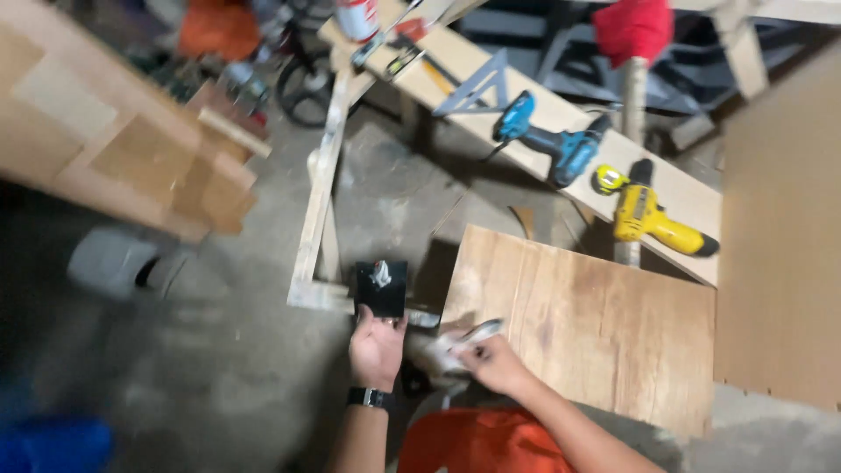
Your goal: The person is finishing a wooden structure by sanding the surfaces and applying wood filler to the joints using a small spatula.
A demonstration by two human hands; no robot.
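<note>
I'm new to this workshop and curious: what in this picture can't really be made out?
Head view only:
- Object in the right hand: pale, smeared by motion blur; kind unclear.
- Black square piece in the left hand: the white blob on it is too blurred to tell.
- Items at top left: blurred.
- Red-and-white can: cut off by the top edge.

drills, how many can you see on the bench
2. A blue drill lies near the middle of the long wooden plank; a yellow drill lies just right of it, nearer the plywood sheet. The blurred clutter at the top left may hide others.
</note>
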